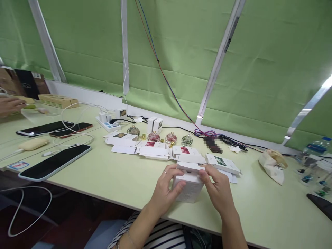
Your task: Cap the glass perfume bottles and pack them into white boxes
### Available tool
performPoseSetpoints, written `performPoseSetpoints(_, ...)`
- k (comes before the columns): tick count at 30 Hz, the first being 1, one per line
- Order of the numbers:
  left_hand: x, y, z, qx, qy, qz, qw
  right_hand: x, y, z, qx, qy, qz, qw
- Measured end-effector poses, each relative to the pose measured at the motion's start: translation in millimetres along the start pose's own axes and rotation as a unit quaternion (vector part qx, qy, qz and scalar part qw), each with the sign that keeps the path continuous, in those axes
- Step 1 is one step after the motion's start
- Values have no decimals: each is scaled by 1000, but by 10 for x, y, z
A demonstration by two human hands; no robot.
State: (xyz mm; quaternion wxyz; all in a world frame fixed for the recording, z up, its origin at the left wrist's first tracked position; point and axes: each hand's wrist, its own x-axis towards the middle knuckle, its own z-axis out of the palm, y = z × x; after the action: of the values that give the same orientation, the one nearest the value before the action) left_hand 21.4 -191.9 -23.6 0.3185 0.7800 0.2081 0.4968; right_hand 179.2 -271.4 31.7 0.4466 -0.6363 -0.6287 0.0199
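Both my hands grip a small white cardboard box (188,186) near the table's front edge. My left hand (166,188) wraps its left side, thumb on the front face, a ring on one finger. My right hand (219,188) clasps the right side, its fingertips on the open top flap. Just behind lie several flattened white cartons (153,150) and one closed white carton (223,163). Beyond them several round glass bottles (171,138) stand in a row beside two small upright white boxes (155,125).
A pale green table (103,173) holds a large phone (55,161) at left, two more phones (45,127), white cables, a power strip (107,123), a crumpled paper bag (273,165) and bottles at right. Another person's hand (9,105) shows at far left. Green blinds hang behind.
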Motion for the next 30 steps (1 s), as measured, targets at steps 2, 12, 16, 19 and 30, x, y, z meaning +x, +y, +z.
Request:
performPoseSetpoints(2,-9,-10,3,-3,-5,1,1000,1,0,49,7,46,21,999)
performPoseSetpoints(12,6,-5,-6,-8,-5,24,1000,-28,-51,-20,88,1,52,995)
performPoseSetpoints(16,-19,-50,32,-37,3,36,999,-16,-50,-83,51,-89,-13,995)
performPoseSetpoints(19,-45,-99,69,-65,31,44,996,-16,-18,-107,51,-109,-34,992)
performPoseSetpoints(30,-65,-177,100,-44,42,63,996,-35,-6,-76,53,-103,-61,991)
